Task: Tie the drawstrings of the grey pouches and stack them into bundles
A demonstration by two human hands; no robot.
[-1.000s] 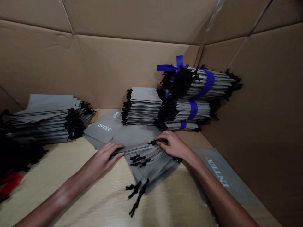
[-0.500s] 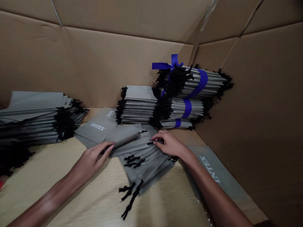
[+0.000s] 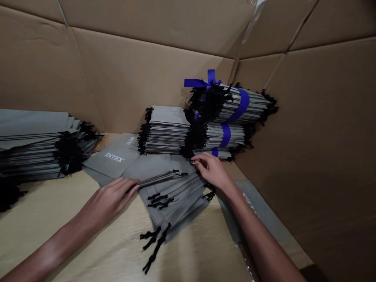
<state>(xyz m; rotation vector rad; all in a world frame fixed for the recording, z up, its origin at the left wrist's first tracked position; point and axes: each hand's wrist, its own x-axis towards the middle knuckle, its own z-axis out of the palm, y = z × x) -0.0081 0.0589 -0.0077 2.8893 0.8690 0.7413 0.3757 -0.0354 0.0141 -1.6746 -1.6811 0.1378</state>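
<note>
My left hand [image 3: 110,201] lies at the near left, its fingers closed on the end of a thin grey drawstring pouch [image 3: 155,179] that leans across a loose fan of grey pouches [image 3: 173,205]. Black cords [image 3: 155,239] trail from the fan toward me. My right hand [image 3: 211,170] is at the far end of the fan, with its fingers slightly apart and its fingertips near the pouches. Nothing shows in its grip.
Behind my hands stands an unbanded pouch stack [image 3: 166,131], with bundles tied in blue ribbon [image 3: 226,111] to its right. A large stack [image 3: 29,152] lies at left. A flat INTEX-printed pouch [image 3: 113,160] lies on the pale cardboard floor [image 3: 190,250], within tan cardboard walls [image 3: 308,137].
My right hand has moved away from the black cords toward the far end of the fan. My left hand stays on the pouch, and the whole scene has shifted slightly left in view.
</note>
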